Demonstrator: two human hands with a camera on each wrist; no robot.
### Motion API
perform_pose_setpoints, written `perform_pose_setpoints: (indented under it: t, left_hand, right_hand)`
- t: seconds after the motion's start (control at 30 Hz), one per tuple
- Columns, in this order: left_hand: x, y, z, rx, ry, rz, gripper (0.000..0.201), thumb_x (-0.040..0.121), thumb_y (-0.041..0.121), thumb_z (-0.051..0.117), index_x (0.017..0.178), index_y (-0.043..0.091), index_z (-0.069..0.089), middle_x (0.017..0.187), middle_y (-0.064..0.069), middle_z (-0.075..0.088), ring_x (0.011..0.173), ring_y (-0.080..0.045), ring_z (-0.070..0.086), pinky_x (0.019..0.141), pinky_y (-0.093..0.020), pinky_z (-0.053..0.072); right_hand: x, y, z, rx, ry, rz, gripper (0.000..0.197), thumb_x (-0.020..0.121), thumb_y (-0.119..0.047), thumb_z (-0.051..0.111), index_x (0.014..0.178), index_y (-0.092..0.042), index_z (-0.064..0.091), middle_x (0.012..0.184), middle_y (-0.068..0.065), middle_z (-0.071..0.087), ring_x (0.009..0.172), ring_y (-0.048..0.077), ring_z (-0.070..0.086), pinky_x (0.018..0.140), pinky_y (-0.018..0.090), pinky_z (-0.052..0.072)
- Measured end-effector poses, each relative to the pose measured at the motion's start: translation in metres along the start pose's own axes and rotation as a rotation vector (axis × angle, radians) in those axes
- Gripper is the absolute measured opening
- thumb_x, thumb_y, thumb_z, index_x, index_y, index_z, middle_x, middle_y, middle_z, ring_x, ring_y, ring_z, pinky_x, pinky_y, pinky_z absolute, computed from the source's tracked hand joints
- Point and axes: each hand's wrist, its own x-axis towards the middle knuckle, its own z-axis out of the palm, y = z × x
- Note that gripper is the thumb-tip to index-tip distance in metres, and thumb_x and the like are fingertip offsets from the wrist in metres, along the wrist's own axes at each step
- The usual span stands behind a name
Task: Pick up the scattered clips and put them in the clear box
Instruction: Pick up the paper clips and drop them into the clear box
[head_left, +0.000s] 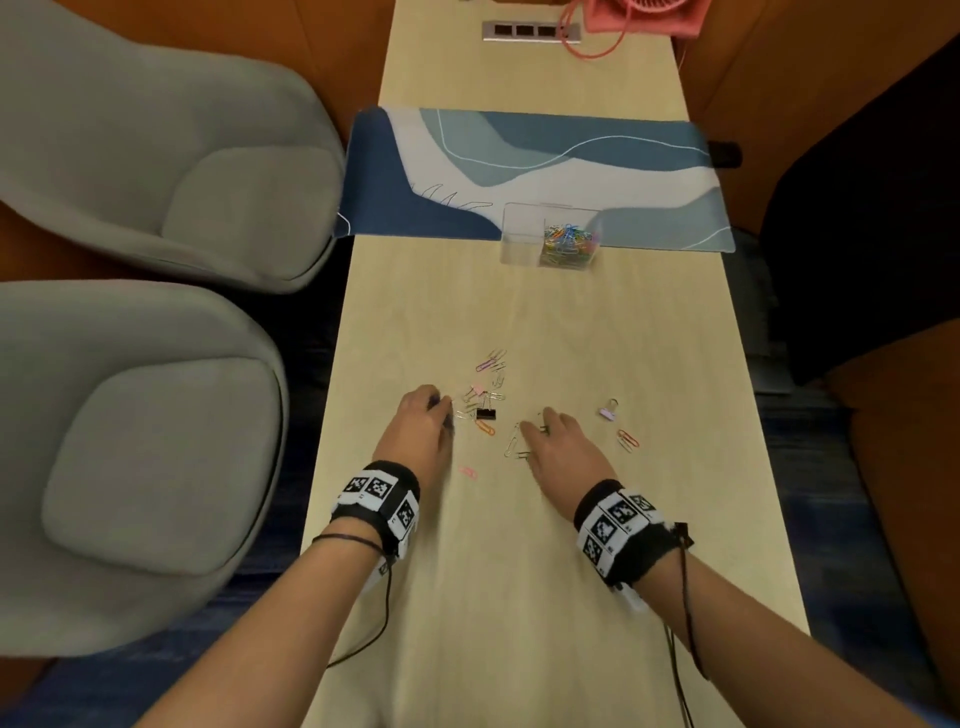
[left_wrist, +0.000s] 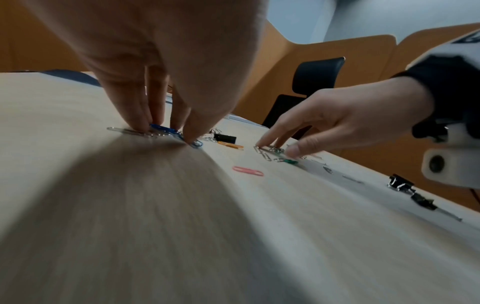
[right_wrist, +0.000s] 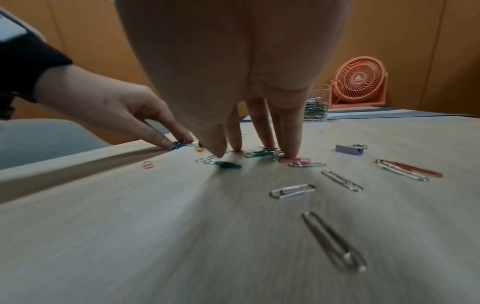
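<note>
Left wrist alone: black binder clips (left_wrist: 401, 183).

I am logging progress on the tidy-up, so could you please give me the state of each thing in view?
clear box: upright, open-topped, partly filled with clips
left hand: fingertips pressing a blue clip
right hand: fingertips on table clips
lilac binder clip: lying untouched
fan: upright

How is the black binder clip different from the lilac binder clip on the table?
The black binder clip lies in the clutter between the hands; the lilac binder clip lies alone, right of the right hand. Black is dark, lilac pale. Neither is held; both rest on the table.
</note>
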Motion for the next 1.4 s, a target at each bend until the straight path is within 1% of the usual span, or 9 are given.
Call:
perform_pose_setpoints:
  t: [0.1, 0.23, 0.33, 0.43, 0.53, 0.7, 1.03, 1.3, 1.4]
  left_hand:
    - [-0.012, 0.002, 0.001, -0.073, 0.041, -0.044, 0.018, 0.092, 0.007, 0.057, 0.102, 0.001, 0.071, 0.103, -0.012, 0.059, 0.096, -0.028, 0.055, 0.083, -0.04, 0.052]
    - [-0.025, 0.002, 0.006, -0.199, 0.083, -0.143, 0.017, 0.092, 0.01, 0.06, 0.101, 0.005, 0.074, 0.093, -0.008, 0.063, 0.088, -0.026, 0.059, 0.081, -0.037, 0.052]
    - [-0.033, 0.009, 0.012, -0.17, 0.078, -0.138, 0.032, 0.091, 0.011, 0.058, 0.123, 0.01, 0.064, 0.103, -0.009, 0.06, 0.095, -0.027, 0.056, 0.086, -0.037, 0.05]
    - [-0.038, 0.018, 0.018, -0.041, 0.025, -0.074, 0.047, 0.09, 0.022, 0.06, 0.135, 0.014, 0.052, 0.111, -0.012, 0.051, 0.1, -0.028, 0.048, 0.089, -0.038, 0.047]
    - [-0.037, 0.024, 0.024, 0.006, 0.028, -0.027, 0.041, 0.087, 0.021, 0.066, 0.126, 0.011, 0.059, 0.11, -0.013, 0.051, 0.097, -0.029, 0.048, 0.085, -0.039, 0.049]
    - [-0.029, 0.023, 0.031, -0.093, 0.109, -0.029, 0.013, 0.083, 0.006, 0.07, 0.096, 0.005, 0.073, 0.093, -0.013, 0.06, 0.078, -0.031, 0.057, 0.069, -0.04, 0.054]
    - [0.005, 0.026, 0.01, -0.124, -0.037, -0.147, 0.009, 0.081, 0.014, 0.067, 0.086, 0.014, 0.075, 0.081, -0.007, 0.072, 0.076, -0.025, 0.066, 0.073, -0.028, 0.054]
    - [0.039, 0.029, -0.027, -0.378, 0.036, -0.129, 0.01, 0.069, 0.008, 0.074, 0.074, 0.016, 0.076, 0.067, 0.004, 0.07, 0.062, -0.008, 0.064, 0.066, -0.021, 0.055]
    - [0.07, 0.045, -0.056, -0.568, 0.096, -0.069, 0.009, 0.071, 0.004, 0.077, 0.077, 0.011, 0.077, 0.068, -0.001, 0.071, 0.059, -0.005, 0.061, 0.062, -0.014, 0.053]
  right_hand:
    - [-0.01, -0.009, -0.003, -0.014, -0.026, -0.01, 0.043, 0.084, 0.007, 0.052, 0.123, -0.008, 0.054, 0.122, 0.013, 0.053, 0.105, 0.028, 0.052, 0.079, 0.032, 0.05]
    - [-0.015, -0.01, -0.007, -0.013, -0.03, -0.025, 0.048, 0.084, 0.014, 0.042, 0.128, -0.003, 0.049, 0.127, 0.015, 0.049, 0.113, 0.029, 0.047, 0.09, 0.035, 0.046]
    - [-0.011, -0.016, -0.007, 0.015, 0.001, 0.005, 0.061, 0.084, 0.013, 0.041, 0.142, -0.005, 0.036, 0.117, 0.016, 0.054, 0.104, 0.029, 0.051, 0.083, 0.035, 0.047]
    - [-0.01, -0.032, -0.002, -0.085, -0.016, -0.023, 0.046, 0.094, -0.006, 0.043, 0.14, -0.004, 0.037, 0.123, 0.022, 0.051, 0.104, 0.036, 0.05, 0.086, 0.041, 0.046]
    - [-0.016, -0.038, -0.004, -0.116, -0.051, -0.018, 0.045, 0.091, 0.002, 0.042, 0.136, 0.001, 0.04, 0.132, 0.024, 0.043, 0.113, 0.038, 0.047, 0.091, 0.041, 0.046]
    - [-0.02, -0.022, -0.005, -0.133, -0.089, -0.128, 0.038, 0.088, 0.01, 0.042, 0.123, 0.001, 0.051, 0.12, 0.017, 0.051, 0.107, 0.031, 0.049, 0.083, 0.038, 0.05]
    - [-0.001, -0.015, -0.033, -0.164, -0.221, -0.134, 0.024, 0.088, 0.009, 0.046, 0.104, -0.003, 0.059, 0.102, 0.013, 0.06, 0.093, 0.029, 0.06, 0.078, 0.036, 0.049]
    - [0.026, 0.052, -0.059, 0.555, 0.045, 0.247, 0.01, 0.074, -0.009, 0.072, 0.079, -0.016, 0.078, 0.08, -0.002, 0.074, 0.074, 0.01, 0.067, 0.076, 0.018, 0.054]
    - [0.03, 0.078, -0.09, 1.011, 0.13, 0.404, 0.009, 0.07, -0.005, 0.08, 0.078, -0.01, 0.078, 0.075, 0.006, 0.075, 0.072, 0.017, 0.073, 0.075, 0.029, 0.06]
